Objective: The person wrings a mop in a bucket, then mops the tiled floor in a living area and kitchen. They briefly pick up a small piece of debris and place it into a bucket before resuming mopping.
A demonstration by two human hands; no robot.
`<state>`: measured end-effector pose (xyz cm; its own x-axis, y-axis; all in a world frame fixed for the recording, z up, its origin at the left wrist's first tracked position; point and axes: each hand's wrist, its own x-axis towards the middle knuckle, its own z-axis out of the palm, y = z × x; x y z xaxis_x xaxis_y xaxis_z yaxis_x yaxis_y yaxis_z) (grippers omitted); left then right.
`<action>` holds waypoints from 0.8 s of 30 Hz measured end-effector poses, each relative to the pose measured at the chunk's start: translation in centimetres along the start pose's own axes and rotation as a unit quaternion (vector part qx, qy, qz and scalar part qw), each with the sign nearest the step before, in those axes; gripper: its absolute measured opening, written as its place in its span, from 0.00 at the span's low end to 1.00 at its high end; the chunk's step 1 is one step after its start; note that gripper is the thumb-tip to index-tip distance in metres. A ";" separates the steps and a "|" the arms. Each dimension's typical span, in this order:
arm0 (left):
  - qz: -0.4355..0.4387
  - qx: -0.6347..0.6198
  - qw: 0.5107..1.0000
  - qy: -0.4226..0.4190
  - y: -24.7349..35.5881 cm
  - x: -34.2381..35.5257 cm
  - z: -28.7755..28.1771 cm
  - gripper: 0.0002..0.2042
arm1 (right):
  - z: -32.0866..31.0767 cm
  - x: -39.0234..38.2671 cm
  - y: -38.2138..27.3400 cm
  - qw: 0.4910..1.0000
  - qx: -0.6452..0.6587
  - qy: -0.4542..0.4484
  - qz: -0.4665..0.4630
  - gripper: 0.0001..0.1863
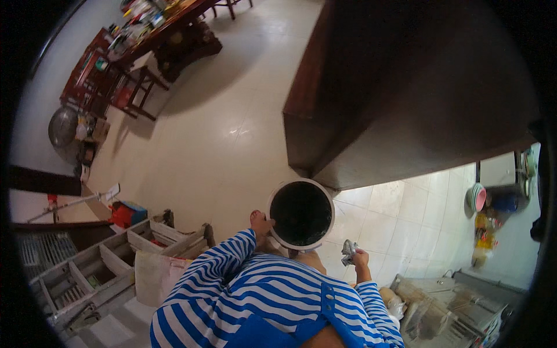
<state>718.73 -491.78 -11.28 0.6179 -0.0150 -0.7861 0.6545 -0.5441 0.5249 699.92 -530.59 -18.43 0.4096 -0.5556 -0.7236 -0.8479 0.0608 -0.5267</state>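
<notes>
One striped shirt (284,296), one bin (333,214), left fingers (267,224) at rim (278,236), grip unclear, right fingers (361,256) pinching one grey wad (349,252)

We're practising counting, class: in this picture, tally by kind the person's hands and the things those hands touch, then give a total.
Hands: 2 (left hand, right hand)
Round bucket: 1
Crumpled grey item: 1
Total: 4

From my station, I have the bin (279,191) ahead, left hand (261,224) at its left side, right hand (361,261) and wrapper (349,253) rightward; ladder (116,259) left, worktop (169,29) far ahead-left.
</notes>
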 end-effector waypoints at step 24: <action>-0.106 -0.636 0.708 0.289 -11.9 -3.3 -25.1 0.05 | 31.4 -5.4 -28.0 0.865 -0.372 -0.240 -0.237 0.21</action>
<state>719.83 -464.19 -6.80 0.2822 0.4999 -0.8188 0.3942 0.7177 0.5740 731.99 -503.25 -13.82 0.7117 0.0462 -0.7010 -0.4560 -0.7287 -0.5110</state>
